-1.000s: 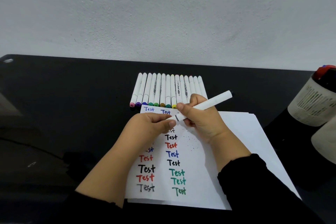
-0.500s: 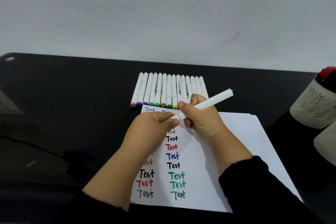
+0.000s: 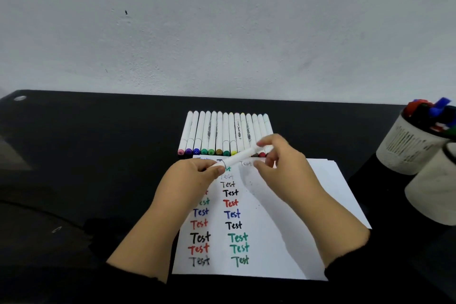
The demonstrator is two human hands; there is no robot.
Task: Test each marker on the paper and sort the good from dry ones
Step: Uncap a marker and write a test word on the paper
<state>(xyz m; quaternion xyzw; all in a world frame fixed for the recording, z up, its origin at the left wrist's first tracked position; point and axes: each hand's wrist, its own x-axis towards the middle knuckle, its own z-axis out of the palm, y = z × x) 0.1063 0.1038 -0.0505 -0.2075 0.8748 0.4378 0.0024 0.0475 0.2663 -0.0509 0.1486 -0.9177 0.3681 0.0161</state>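
A white marker (image 3: 240, 157) is held above the top of the white paper (image 3: 283, 229), tilted up to the right. My left hand (image 3: 195, 180) pinches its lower left end. My right hand (image 3: 283, 163) holds the upper right end between thumb and fingertips. The paper carries two columns of the word "Test" in black, red, blue and green, some faint. A row of several white markers (image 3: 222, 134) with coloured caps lies side by side just beyond the paper.
The black table (image 3: 98, 168) stretches to a white wall behind. At the right edge stands a white cup (image 3: 409, 148) holding several markers, with a second white cup (image 3: 436, 192) in front of it. A cable runs along the table at the left.
My right hand has slid up the marker to its far end and loosened to a fingertip hold. The marker now lies flatter. The view has tilted, showing more of the cups.
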